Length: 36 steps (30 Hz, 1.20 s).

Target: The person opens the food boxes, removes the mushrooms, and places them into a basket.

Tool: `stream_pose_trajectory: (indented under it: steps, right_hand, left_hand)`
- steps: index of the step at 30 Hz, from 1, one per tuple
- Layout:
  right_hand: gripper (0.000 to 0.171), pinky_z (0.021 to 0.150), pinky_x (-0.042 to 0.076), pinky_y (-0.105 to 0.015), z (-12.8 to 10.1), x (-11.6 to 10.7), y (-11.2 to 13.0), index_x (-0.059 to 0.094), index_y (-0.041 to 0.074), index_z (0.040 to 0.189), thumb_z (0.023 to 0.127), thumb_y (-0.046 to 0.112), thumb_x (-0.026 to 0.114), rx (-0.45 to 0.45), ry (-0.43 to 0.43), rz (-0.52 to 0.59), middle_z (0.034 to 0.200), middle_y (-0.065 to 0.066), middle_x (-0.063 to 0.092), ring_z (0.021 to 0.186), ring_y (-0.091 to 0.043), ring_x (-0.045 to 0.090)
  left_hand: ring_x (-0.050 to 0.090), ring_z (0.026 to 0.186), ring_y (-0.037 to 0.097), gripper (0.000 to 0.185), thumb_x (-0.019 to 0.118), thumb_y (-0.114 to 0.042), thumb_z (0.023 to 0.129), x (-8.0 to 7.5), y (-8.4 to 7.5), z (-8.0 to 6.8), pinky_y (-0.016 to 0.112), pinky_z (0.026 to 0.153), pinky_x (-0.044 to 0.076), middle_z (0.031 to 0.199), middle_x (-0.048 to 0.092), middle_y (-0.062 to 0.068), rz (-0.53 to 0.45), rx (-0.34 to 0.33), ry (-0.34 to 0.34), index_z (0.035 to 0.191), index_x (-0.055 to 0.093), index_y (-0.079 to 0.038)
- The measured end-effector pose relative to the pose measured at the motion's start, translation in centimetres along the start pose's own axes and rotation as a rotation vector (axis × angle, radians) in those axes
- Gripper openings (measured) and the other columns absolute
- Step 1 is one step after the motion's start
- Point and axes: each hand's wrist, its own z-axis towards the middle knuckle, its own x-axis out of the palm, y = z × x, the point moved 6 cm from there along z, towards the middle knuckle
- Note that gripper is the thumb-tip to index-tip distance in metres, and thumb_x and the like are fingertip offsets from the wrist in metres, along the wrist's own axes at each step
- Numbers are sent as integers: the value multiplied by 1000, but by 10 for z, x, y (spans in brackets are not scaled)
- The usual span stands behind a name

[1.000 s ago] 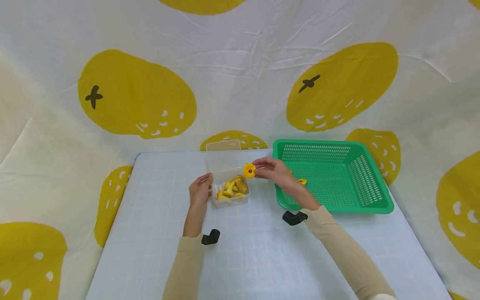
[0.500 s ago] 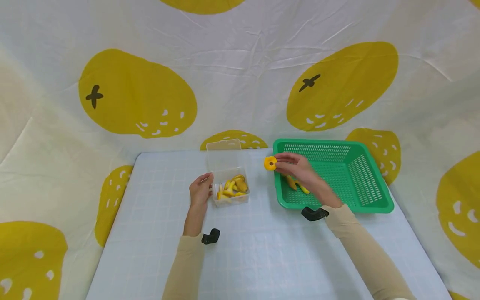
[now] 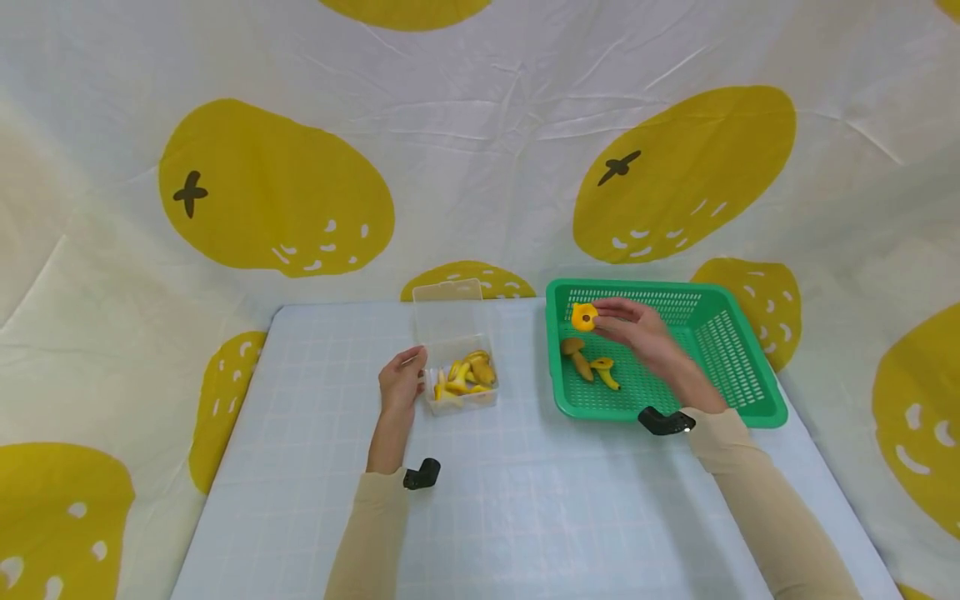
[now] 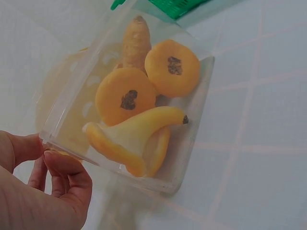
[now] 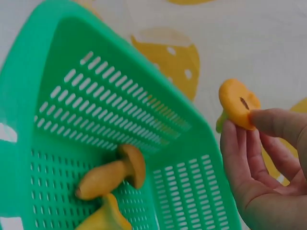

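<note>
My right hand (image 3: 630, 325) pinches a yellow toy mushroom (image 3: 583, 317) (image 5: 237, 104) by its cap, above the left part of the green basket (image 3: 738, 408) (image 5: 29, 110). Two toy mushrooms (image 3: 588, 362) (image 5: 112, 177) lie on the basket floor below it. My left hand (image 3: 401, 385) (image 4: 43, 191) grips the left wall of a small clear plastic box (image 3: 457, 400) (image 4: 192, 129) with its lid open. Several yellow toy mushrooms (image 3: 465, 373) (image 4: 139, 100) fill that box.
The white table (image 3: 510, 500) carries the box at centre and the basket at the right rear. A cloth with large yellow fruit prints (image 3: 270, 192) hangs behind and at both sides. Black wrist cameras (image 3: 422, 475) (image 3: 663, 421) sit on both forearms.
My right hand has carried the yellow mushroom from above the clear box rightward, over the basket's left rim, to above the basket floor. The left hand has stayed on the box.
</note>
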Motion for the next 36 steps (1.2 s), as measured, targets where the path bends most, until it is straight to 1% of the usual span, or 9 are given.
stream_pose_trajectory:
  steps: [6, 10, 14, 17, 19, 21, 25, 30, 36]
  right_hand:
    - [42, 94, 55, -31, 2, -17, 0, 51, -12, 138, 100, -1, 64, 36, -36, -41, 114, -2, 66, 100, -13, 69]
    - [45, 94, 55, -29, 7, -27, -5, 49, -10, 142, 101, 2, 64, 94, -84, -136, 118, -2, 64, 101, -10, 67]
    - [48, 97, 53, -28, 12, -32, -10, 47, -8, 146, 103, 5, 62, 147, -104, -236, 134, -13, 56, 108, -13, 64]
    - [47, 103, 50, -33, 15, -36, -15, 47, -7, 146, 104, 6, 61, 174, -98, -295, 145, -23, 48, 117, -22, 62]
    - [46, 106, 48, -39, 18, -38, -19, 47, -8, 146, 104, 6, 60, 188, -86, -337, 148, -27, 46, 123, -30, 60]
    - [45, 108, 46, -46, 21, -39, -24, 47, -10, 145, 104, 6, 59, 199, -76, -395, 147, -30, 47, 125, -36, 59]
    - [43, 106, 46, -53, 26, -39, -30, 50, -13, 141, 103, 5, 59, 218, -61, -492, 140, -36, 53, 121, -43, 61]
    - [42, 103, 49, -51, 30, -33, -39, 49, -16, 139, 103, 3, 58, 263, -30, -557, 138, -38, 53, 119, -46, 61]
    - [39, 100, 51, -50, 31, -29, -42, 52, -16, 136, 101, 0, 58, 273, -46, -611, 133, -37, 55, 115, -44, 64]
  left_hand:
    - [53, 79, 14, 29, 73, -27, 98, 0, -1, 0, 18, 58, 48, 98, 64, 0, 3, -4, 4, 121, 72, -10]
    - [53, 80, 15, 29, 73, -28, 98, 0, 1, 1, 18, 58, 47, 100, 64, 0, 5, -14, 7, 121, 72, -11]
    - [53, 83, 16, 29, 73, -29, 98, 0, 2, 1, 18, 58, 47, 103, 64, 1, 7, -14, 7, 121, 72, -12]
    - [53, 83, 16, 28, 73, -29, 98, 0, 2, 1, 18, 59, 47, 104, 64, 2, 7, -11, 9, 121, 72, -12]
    - [53, 83, 16, 29, 73, -29, 98, 0, 2, 1, 19, 59, 47, 104, 64, 2, 5, -10, 10, 121, 72, -11]
    - [53, 82, 16, 29, 73, -28, 98, 0, 1, 0, 20, 60, 47, 103, 64, 1, 2, -8, 12, 121, 72, -11]
    - [53, 81, 15, 29, 73, -27, 98, 0, 1, -2, 23, 63, 49, 101, 64, 0, 2, -2, 16, 122, 72, -11]
    - [53, 78, 14, 28, 73, -26, 98, 0, 0, -2, 25, 64, 49, 97, 64, -1, 5, 12, 9, 120, 72, -10]
    - [53, 72, 12, 28, 73, -24, 98, 0, 0, -2, 22, 59, 47, 93, 64, -1, -19, 36, 15, 120, 72, -7]
